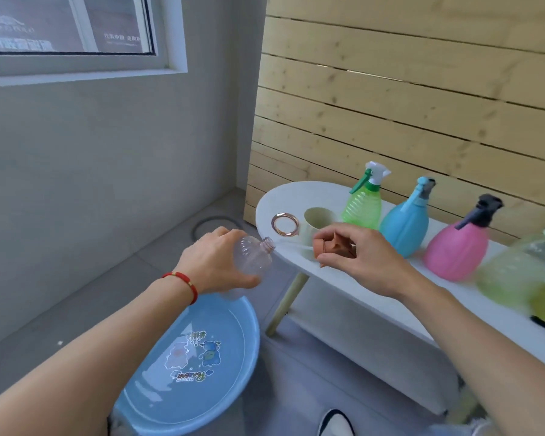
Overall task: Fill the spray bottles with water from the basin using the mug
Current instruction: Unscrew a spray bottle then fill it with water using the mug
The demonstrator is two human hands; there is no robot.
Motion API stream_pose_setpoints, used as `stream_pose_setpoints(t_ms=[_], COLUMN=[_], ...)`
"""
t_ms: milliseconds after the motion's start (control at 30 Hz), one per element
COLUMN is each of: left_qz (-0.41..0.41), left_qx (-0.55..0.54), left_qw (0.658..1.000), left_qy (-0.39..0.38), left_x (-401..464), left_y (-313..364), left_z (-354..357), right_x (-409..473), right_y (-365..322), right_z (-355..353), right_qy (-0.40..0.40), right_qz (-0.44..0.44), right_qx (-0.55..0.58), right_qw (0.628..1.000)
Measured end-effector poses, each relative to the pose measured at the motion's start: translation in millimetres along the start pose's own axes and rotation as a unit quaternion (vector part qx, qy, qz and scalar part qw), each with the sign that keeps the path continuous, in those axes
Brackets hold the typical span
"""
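My left hand [213,262] grips a clear, pale pink bottle [254,258], tilted with its open neck toward the right. My right hand [359,258] holds the bottle's orange spray head [331,247], unscrewed, its thin dip tube reaching to the bottle's mouth. A pale green mug [317,220] stands on the white table [299,193] just behind my right hand. Below, on the floor, sits the blue basin [199,366] with water in it. Green [362,202], blue [405,226] and pink [456,250] spray bottles stand in a row on the table.
A rose-gold ring [284,224] lies on the table's left end. A blurred yellow-green bottle [523,275] stands at the right edge. A wooden slat wall backs the table; a grey wall and window are to the left. A shoe [335,423] shows at the bottom.
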State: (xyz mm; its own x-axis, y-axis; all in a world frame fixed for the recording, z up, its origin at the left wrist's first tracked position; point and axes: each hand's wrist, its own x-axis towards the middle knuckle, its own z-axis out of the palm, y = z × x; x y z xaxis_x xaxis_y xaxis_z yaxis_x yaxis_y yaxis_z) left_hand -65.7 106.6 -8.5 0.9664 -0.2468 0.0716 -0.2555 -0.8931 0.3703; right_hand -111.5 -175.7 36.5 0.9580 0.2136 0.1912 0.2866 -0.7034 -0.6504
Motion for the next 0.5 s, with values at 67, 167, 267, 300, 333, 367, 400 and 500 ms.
stream_pose_setpoints(t_ms=[67,167,267,300,333,367,400,500], left_qz=[0.007,0.015,0.022,0.023,0.024,0.024,0.023,0.018], left_qx=[0.004,0.015,0.025,0.024,0.022,0.021,0.021,0.014], left_qw=[1.0,0.999,0.999,0.999,0.999,0.999,0.999,0.999], left_qy=[-0.016,-0.032,-0.033,-0.033,-0.033,-0.032,-0.031,-0.025], left_x=[2.1,4.3,5.3,5.4,5.7,6.2,6.5,6.6], left_y=[8.6,19.6,26.0,27.4,28.3,29.6,30.1,29.2], left_z=[3.6,9.9,15.6,16.9,18.0,18.8,19.4,20.0], right_x=[-18.5,-42.1,-59.5,-64.1,-68.0,-71.5,-73.9,-75.3], right_y=[14.7,34.3,55.3,62.4,70.0,76.6,82.1,91.6], right_z=[-17.1,-40.9,-57.9,-62.2,-65.6,-68.1,-69.0,-66.6], right_qy=[0.021,0.054,0.079,0.08,0.078,0.078,0.079,0.105], right_qz=[0.032,0.075,0.11,0.119,0.128,0.137,0.145,0.18], right_qx=[0.014,0.05,0.084,0.09,0.093,0.102,0.102,0.079], right_qw=[0.999,0.994,0.987,0.986,0.984,0.982,0.981,0.975])
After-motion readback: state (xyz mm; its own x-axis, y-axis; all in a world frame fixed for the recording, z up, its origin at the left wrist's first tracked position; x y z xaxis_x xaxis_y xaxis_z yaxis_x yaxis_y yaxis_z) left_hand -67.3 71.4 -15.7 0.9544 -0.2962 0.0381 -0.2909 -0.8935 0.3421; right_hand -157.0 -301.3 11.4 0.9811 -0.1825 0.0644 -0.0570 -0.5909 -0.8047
